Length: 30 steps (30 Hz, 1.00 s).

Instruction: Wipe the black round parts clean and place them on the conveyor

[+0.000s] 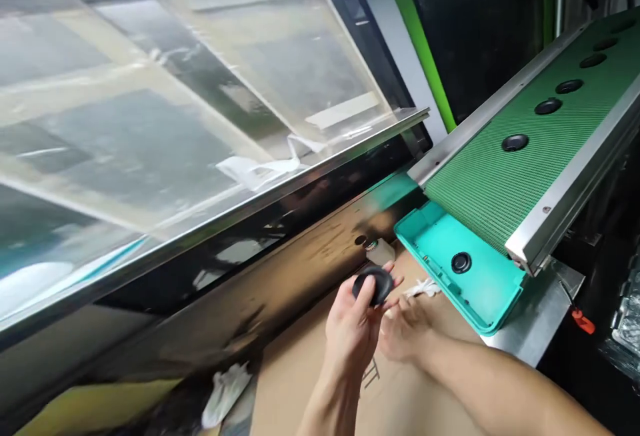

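At the bottom centre of the frame, a black disc (382, 284) is held in the left hand (353, 319), which is closed around it: the thumb is pressed across the face, and the fingers are spread behind the far rim. The right hand (406, 329) is held close beside it, with its fingers bent; whether the disc's edge is also being gripped there cannot be told, since the fingertips are partly hidden. Under both hands, a sheet of cardboard (285, 369) is seen. As far as can be judged, the step in hand is the close handling of a single disc, perhaps a check or trim of its rim. For the next move, a firm hold by the left thumb would seem to be called for, with the rim left free to be reached by the right fingers.

Just beyond the hands, a crumpled white item (421, 287) is seen on the cardboard. To the right of centre, a teal tray (495, 293) is placed under the belt's end, and a round black part (461, 263) is contained in it. Farther off, toward the upper right, more black discs (515, 143) are carried in a line, well apart from the hands, on a green conveyor belt (475, 186).
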Available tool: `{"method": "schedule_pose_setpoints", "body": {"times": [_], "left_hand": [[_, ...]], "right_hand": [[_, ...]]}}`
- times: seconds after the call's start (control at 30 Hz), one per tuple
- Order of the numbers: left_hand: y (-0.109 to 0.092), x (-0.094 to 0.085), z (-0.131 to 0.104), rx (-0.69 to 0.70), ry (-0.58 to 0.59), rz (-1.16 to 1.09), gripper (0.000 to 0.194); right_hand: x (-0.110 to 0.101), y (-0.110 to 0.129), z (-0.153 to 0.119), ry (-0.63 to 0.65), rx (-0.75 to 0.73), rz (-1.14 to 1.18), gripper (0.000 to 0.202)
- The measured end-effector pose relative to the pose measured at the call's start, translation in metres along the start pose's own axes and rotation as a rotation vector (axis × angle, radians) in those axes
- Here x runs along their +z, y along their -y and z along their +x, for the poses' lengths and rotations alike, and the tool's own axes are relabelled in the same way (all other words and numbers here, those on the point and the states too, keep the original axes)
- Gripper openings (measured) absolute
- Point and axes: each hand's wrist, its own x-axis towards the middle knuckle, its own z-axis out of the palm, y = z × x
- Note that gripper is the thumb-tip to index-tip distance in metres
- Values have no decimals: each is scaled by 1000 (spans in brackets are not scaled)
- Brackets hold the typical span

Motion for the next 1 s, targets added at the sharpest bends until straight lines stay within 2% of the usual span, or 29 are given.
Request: {"method": "schedule_pose_setpoints", "body": {"times": [0.03, 0.1, 0.17, 0.23, 0.3, 0.37, 0.4, 0.43, 0.5, 0.57, 0.63, 0.7, 0.8, 0.93, 1.0], "left_hand": [[14, -30, -11, -18, -100, -47, 47], [46, -78, -28, -52, -210, -147, 52], [74, -106, -36, -68, -284, -237, 45], [95, -118, -38, -79, -334, -318, 35], [105, -120, -36, -81, -333, -414, 27], [108, -120, -33, -81, -279, -538, 14], [107, -120, -30, -91, -251, -605, 12], [106, -120, -28, -105, -240, -666, 20], [104, -121, -25, -154, -258, -747, 34], [100, -122, -24, -213, -285, -790, 38], [97, -122, -23, -272, -262, -830, 38], [94, -123, -21, -298, -217, -853, 38], [93, -124, -16, -298, -186, -832, 39], [99, -126, -13, -309, -156, -838, 37], [102, -127, -13, -292, -154, -815, 37]], "right_hand": [[-4, 0, -1, 27, 13, -21, 34], [-13, 0, -1, 86, 20, -70, 30], [-22, 0, 0, 122, 24, -115, 25], [-27, -2, 2, 103, 51, -133, 26], [-29, -4, 5, 7, 63, -94, 31], [-26, -2, 7, -115, 30, 2, 38], [-23, 2, 6, -158, 3, 54, 40], [-20, 7, 4, -172, -30, 100, 42], [-13, 22, -5, -119, -112, 143, 40], [-9, 38, -15, -19, -198, 115, 36], [-8, 48, -21, 43, -256, 46, 36], [-9, 51, -17, 53, -234, -35, 38], [-12, 48, -5, 44, -101, -108, 38], [-15, 44, -3, 114, -166, -92, 37], [-18, 44, -6, 107, -126, -109, 38]]}}
